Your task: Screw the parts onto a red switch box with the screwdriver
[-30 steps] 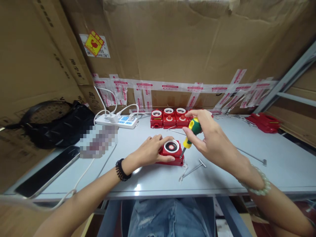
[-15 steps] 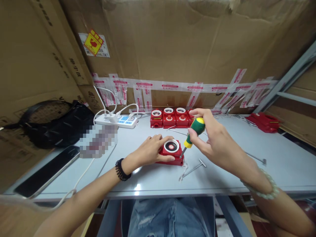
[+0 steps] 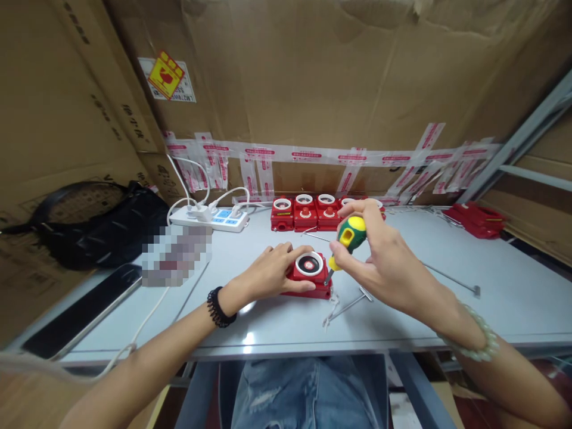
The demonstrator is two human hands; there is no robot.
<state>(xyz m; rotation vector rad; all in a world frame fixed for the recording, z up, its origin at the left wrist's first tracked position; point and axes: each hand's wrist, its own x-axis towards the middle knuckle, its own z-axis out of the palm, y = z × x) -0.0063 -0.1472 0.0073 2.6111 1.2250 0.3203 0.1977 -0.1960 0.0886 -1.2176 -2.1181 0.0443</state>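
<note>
The red box (image 3: 309, 265) sat back from the bench's (image 3: 491, 304) front edge, with room between. A T-shaped tool (image 3: 348, 308) lay just right of it. The screwdriver (image 3: 351, 235) had turned since a moment before. The right hand (image 3: 384, 262) pinched it, grip nearly closed. The left hand (image 3: 272, 271), grip half open, held the box, which had a white ring on top.

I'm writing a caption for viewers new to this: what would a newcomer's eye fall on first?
Probably the green-and-yellow screwdriver in the right hand, its tip at the right end of the red box that the left hand holds on the table. Next come the row of red boxes at the table's back and the yellow-and-red label on the cardboard at upper left.
</note>
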